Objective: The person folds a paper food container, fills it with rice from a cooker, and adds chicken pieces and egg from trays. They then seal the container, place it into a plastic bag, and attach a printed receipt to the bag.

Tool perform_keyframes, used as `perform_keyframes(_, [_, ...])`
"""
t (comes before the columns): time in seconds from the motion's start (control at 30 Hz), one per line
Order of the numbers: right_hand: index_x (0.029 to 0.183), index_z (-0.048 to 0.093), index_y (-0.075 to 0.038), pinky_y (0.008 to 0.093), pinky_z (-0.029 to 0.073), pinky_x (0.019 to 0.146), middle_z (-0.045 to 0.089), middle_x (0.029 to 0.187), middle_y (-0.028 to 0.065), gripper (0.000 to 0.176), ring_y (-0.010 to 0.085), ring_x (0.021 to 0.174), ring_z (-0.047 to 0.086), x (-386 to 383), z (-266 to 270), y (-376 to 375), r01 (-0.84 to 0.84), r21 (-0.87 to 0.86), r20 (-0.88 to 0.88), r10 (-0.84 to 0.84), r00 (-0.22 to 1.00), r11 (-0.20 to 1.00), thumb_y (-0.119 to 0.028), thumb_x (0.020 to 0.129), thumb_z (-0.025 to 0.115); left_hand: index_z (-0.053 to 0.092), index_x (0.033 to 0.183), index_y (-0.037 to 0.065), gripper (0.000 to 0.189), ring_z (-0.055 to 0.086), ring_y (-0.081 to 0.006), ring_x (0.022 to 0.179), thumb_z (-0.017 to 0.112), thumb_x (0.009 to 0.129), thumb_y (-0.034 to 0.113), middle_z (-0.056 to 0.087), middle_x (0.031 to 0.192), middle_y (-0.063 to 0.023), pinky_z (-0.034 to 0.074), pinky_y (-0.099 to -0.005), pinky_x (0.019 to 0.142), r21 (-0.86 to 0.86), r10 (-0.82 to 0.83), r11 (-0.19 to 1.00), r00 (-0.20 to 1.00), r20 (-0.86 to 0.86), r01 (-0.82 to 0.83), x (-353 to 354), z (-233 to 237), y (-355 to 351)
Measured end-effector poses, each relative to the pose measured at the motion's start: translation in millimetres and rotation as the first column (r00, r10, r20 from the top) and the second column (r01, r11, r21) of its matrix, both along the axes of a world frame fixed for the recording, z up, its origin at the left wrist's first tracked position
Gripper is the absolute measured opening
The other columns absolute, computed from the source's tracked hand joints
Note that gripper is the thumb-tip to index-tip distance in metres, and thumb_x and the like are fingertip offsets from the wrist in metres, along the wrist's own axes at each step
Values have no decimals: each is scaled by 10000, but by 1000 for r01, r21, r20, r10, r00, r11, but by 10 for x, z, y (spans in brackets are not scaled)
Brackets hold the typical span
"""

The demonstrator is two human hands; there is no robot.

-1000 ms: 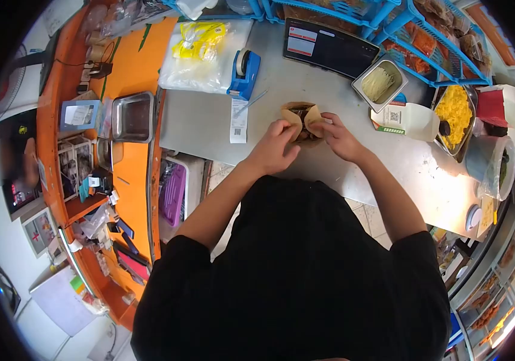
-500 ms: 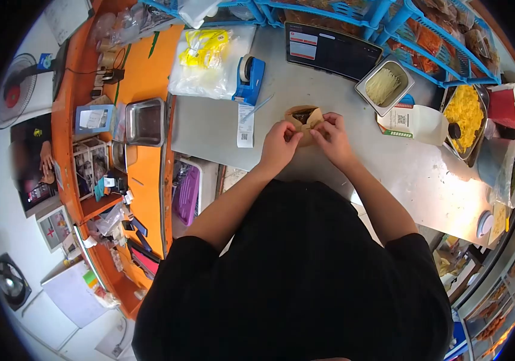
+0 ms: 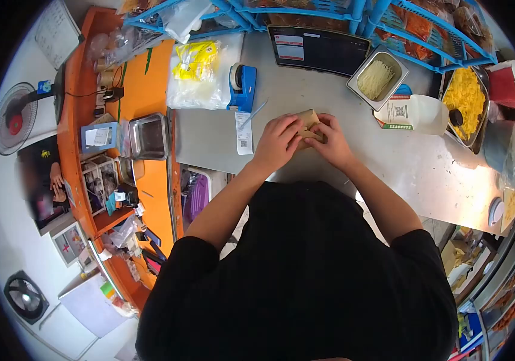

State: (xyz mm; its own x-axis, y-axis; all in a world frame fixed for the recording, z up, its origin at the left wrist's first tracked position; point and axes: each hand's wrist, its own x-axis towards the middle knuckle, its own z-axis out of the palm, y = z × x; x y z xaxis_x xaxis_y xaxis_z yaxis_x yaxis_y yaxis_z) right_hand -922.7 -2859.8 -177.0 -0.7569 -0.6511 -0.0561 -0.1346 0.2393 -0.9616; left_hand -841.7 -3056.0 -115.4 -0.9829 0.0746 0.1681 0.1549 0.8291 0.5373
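A small brown paper package (image 3: 306, 118), kraft-coloured, is held between my two hands above the steel counter. My left hand (image 3: 278, 142) is closed over its left side, fingers curled across the top. On the right, the thumb and fingers of my right hand (image 3: 329, 141) pinch the folded paper. Its contents are hidden under the paper and my fingers. Left of my left hand lies a printed receipt (image 3: 243, 137) with a thin pale stick (image 3: 254, 114) across it. A blue tape dispenser (image 3: 243, 90) stands just beyond.
Clear plastic bags (image 3: 200, 90) lie at the back left, beside a tablet (image 3: 320, 53). A steel container of white shreds (image 3: 375, 81), a white carton (image 3: 410, 113) and a tray of yellow food (image 3: 465, 99) stand right. Blue racks (image 3: 305, 10) line the back. Another person's hands (image 3: 58, 182) show far left.
The package's open top, with something dark inside, has been folded over and covered. My left hand has moved onto the package, and the view has shifted slightly.
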Motion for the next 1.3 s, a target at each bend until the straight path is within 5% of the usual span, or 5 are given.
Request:
perform_keyframes(0.27, [1064,724,-56,444,489,1078,446,1419,193,269,376,1324,478,121,-46,-114,89,21,-40,-88,995,996,-180,849,826,751,1041,39,180,644,-320,1102,746,865,79,668,1133,-91,528,-426,937,50,189,981,980,-65,-186,-55,-117,100])
perform_keyframes(0.57, [1050,729,-42,444,483,1083,429,1441,187,232,372,1327,481,218,-137,-184,172,-23,42,-171,984,985,-137,855,810,741,943,11,94,663,-311,1097,760,858,47,683,1091,-116,546,-391,910,166,285,950,952,-114,-264,-66,-213,165])
perform_keyframes(0.9, [1053,735,-24,443,466,1092,460,1435,199,245,383,1313,494,243,-81,-200,215,-42,79,-211,974,976,-145,850,801,742,983,8,120,640,-321,1132,737,867,41,670,1135,-112,515,-417,965,172,260,954,964,-56,-247,-34,-157,139])
perform_keyframes(1.07, [1033,742,-5,430,472,1081,473,1441,182,226,361,1294,513,272,-187,-278,266,0,22,-266,964,964,-143,863,795,724,1173,18,286,624,-338,1185,718,887,41,658,1175,-122,500,-451,996,-77,67,994,988,-137,-78,54,-70,139])
perform_keyframes(1.3, [1035,756,5,423,472,1078,500,1446,181,228,365,1290,520,270,-56,-325,297,71,40,-300,953,952,-148,866,777,714,1215,26,331,646,-331,1111,733,886,56,655,1205,-133,537,-419,927,114,246,962,969,36,-248,-29,-115,47])
